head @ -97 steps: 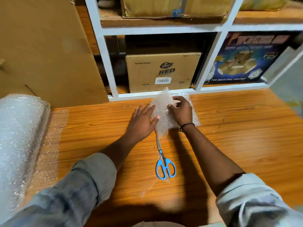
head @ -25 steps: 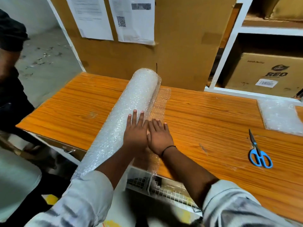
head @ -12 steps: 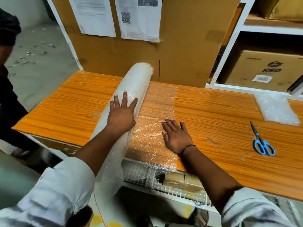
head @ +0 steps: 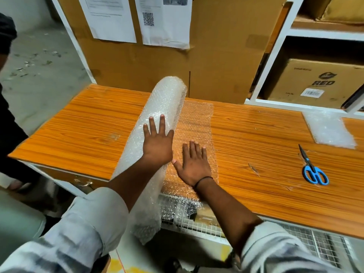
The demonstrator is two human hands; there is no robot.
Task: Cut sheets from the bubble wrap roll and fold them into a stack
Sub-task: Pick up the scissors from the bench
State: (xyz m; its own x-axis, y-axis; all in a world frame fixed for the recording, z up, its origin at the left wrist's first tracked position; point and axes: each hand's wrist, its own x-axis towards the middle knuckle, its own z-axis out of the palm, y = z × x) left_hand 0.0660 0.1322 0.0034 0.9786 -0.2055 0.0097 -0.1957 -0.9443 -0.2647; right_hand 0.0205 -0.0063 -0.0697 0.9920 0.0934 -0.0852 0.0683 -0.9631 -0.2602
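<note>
A thick bubble wrap roll [head: 161, 103] lies across the orange wooden table [head: 256, 138], its near end hanging past the front edge. My left hand [head: 157, 142] presses flat on top of the roll with straight fingers. A loose length of unrolled wrap [head: 197, 119] lies flat on the table to the right of the roll. My right hand [head: 194, 162] presses flat on this sheet. Folded bubble wrap sheets [head: 327, 129] lie at the far right. Blue-handled scissors [head: 313, 168] rest shut on the table near them.
Large cardboard panels [head: 216, 56] with taped papers stand behind the table. White shelving [head: 275, 46] at the right holds a brown carton [head: 315, 81]. A wire rack [head: 197, 223] sits under the table. Another person [head: 7, 95] stands at the left edge.
Earlier I was folding a sheet at the right. Over the last second my left hand pushed the roll leftward, unrolling more wrap, while my right hand stayed flat on the sheet.
</note>
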